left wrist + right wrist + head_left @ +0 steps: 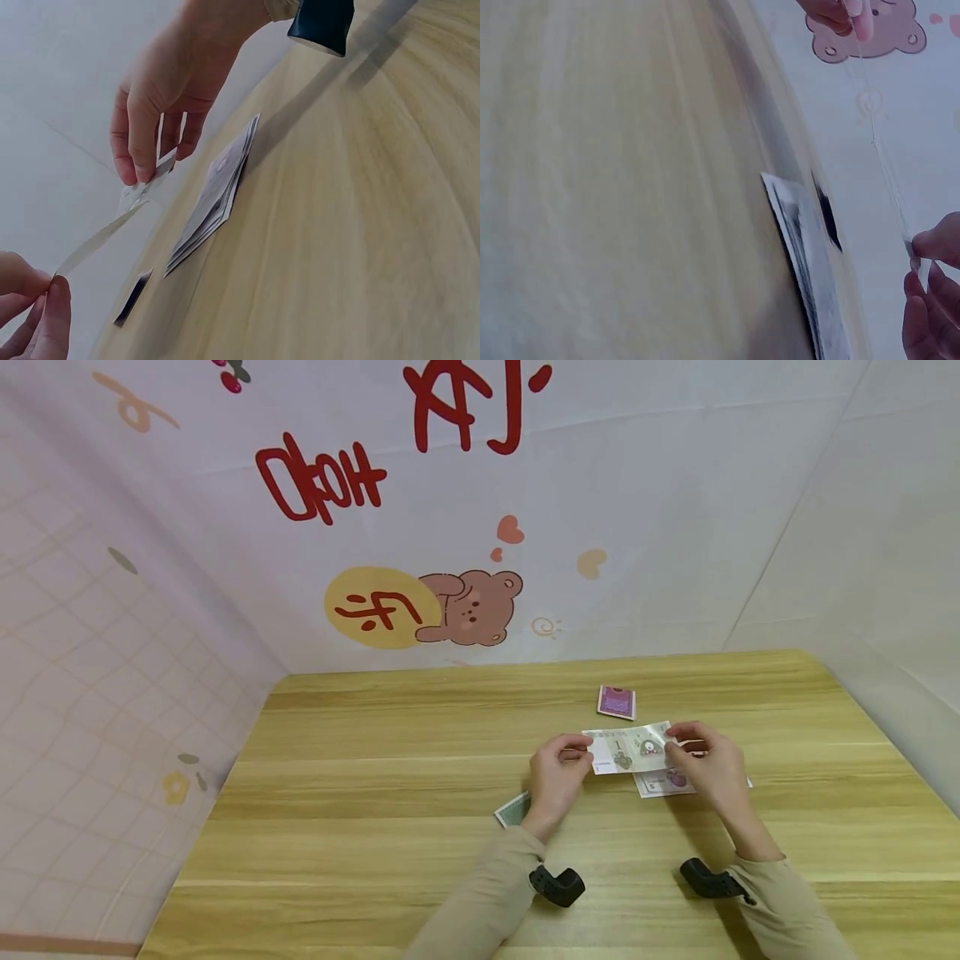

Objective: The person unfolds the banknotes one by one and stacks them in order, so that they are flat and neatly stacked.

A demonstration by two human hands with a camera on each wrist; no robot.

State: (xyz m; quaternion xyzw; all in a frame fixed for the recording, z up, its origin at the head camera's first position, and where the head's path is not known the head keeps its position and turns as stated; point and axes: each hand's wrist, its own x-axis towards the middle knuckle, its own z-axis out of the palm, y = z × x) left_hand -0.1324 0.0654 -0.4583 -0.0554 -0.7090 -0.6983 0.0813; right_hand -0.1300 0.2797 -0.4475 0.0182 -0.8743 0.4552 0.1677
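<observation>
A pale play banknote [628, 750] marked with a 1 and a small cartoon figure is stretched between both hands, raised above the table. My left hand [558, 777] pinches its left end between thumb and fingers. At the other end, my right hand [712, 768] pinches the note near its upper right corner. Below it lies a small stack of purple-printed notes [663, 782], partly hidden by the held note and the right hand. In the left wrist view this stack [214, 195] shows several layers lying slightly fanned.
A purple card-like piece [617, 702] lies farther back on the wooden table [375, 777]. Beside the left wrist, a green piece [513, 810] is partly covered by the hand. A printed cloth wall [637, 485] rises behind the table's far edge.
</observation>
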